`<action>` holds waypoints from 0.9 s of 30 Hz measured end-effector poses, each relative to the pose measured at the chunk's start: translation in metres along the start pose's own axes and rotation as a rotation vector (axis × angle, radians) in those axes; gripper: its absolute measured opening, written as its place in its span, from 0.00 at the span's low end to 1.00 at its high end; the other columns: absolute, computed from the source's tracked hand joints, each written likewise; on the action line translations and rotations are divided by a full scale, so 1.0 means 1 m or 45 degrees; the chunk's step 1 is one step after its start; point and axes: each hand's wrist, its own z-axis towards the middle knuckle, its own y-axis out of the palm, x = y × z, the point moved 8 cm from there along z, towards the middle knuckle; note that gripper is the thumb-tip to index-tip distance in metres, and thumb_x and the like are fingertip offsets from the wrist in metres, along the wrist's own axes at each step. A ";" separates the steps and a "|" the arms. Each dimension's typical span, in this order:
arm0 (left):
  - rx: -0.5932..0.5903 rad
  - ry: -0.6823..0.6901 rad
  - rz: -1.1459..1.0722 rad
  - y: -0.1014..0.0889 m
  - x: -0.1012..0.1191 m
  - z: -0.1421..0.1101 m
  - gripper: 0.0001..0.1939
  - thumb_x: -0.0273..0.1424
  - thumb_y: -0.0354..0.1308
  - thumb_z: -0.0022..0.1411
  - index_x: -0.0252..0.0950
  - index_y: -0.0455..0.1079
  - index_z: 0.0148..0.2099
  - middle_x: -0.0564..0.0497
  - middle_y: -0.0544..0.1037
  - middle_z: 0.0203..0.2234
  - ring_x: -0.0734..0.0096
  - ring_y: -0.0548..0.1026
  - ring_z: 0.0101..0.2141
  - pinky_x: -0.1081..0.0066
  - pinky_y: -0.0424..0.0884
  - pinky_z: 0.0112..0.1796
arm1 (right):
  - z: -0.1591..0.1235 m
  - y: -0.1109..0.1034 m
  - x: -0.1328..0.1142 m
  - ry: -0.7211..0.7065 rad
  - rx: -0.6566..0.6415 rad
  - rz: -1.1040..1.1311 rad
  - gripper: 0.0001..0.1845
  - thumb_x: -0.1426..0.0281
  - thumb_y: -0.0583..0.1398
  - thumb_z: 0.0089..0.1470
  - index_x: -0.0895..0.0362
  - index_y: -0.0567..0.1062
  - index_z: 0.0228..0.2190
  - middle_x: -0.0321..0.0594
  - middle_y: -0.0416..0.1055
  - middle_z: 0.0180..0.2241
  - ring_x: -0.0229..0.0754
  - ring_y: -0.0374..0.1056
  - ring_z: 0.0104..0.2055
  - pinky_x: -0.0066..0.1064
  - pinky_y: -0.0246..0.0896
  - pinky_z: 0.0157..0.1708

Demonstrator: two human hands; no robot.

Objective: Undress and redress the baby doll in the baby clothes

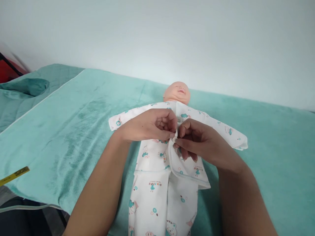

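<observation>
A baby doll [177, 92] lies on its back, dressed in a white printed jacket [152, 154] and matching trousers [150, 203]. Over its chest, my left hand [157, 124] pinches the jacket's front edge between thumb and fingers. My right hand [197, 139] meets it from the other side, its thumb and fingers closed at a small pale button [174, 139] on the same front opening. Below my hands the jacket's front flaps hang apart, one lower corner curving outward. My fingers partly hide the buttonhole area.
Green plush cloth [73, 131] covers the surface under the doll, with a white-edged quilted part at the left. A pale wall [157, 39] rises behind. At the left edge are a yellow strip [14, 176] and a red item [8, 70].
</observation>
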 end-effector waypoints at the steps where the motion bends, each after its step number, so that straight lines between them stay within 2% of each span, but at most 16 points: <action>1: -0.008 0.005 -0.020 0.000 0.000 0.000 0.07 0.24 0.62 0.53 0.36 0.68 0.35 0.56 0.72 0.24 0.80 0.68 0.24 0.77 0.65 0.25 | 0.000 0.000 0.000 0.004 -0.004 -0.003 0.09 0.70 0.63 0.57 0.55 0.66 0.30 0.31 0.73 0.24 0.30 0.67 0.20 0.19 0.58 0.15; 10: -0.028 0.011 -0.048 0.001 -0.001 0.001 0.05 0.26 0.62 0.55 0.35 0.68 0.35 0.56 0.71 0.23 0.80 0.67 0.24 0.78 0.64 0.24 | 0.000 -0.001 0.003 0.004 -0.012 -0.003 0.09 0.70 0.63 0.56 0.54 0.66 0.31 0.30 0.70 0.21 0.31 0.68 0.21 0.19 0.58 0.16; 27: -0.045 0.011 -0.044 0.001 -0.002 0.001 0.06 0.29 0.63 0.56 0.35 0.68 0.35 0.55 0.72 0.24 0.79 0.68 0.25 0.77 0.65 0.25 | 0.000 -0.001 0.001 -0.006 -0.017 -0.002 0.08 0.70 0.63 0.56 0.55 0.67 0.32 0.32 0.72 0.25 0.32 0.69 0.22 0.20 0.58 0.16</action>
